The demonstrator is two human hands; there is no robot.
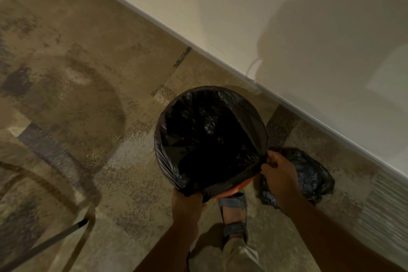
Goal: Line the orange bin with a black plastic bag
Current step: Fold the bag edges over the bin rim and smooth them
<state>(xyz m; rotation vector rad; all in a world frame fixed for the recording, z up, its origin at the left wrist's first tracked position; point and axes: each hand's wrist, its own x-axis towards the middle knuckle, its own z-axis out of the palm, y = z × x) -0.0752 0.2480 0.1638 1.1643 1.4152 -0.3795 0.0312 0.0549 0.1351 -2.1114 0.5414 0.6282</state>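
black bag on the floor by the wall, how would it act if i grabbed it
The spare black bag lies crumpled and creased, so it will probably flop and drape. It looks like thin, glossy film: likely very light and a bit slippery. It seems unlikely to roll.

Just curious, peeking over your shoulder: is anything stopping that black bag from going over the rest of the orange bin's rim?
Nothing visible. The black bag already covers most of the rim; only a strip of orange bin shows between both hands.
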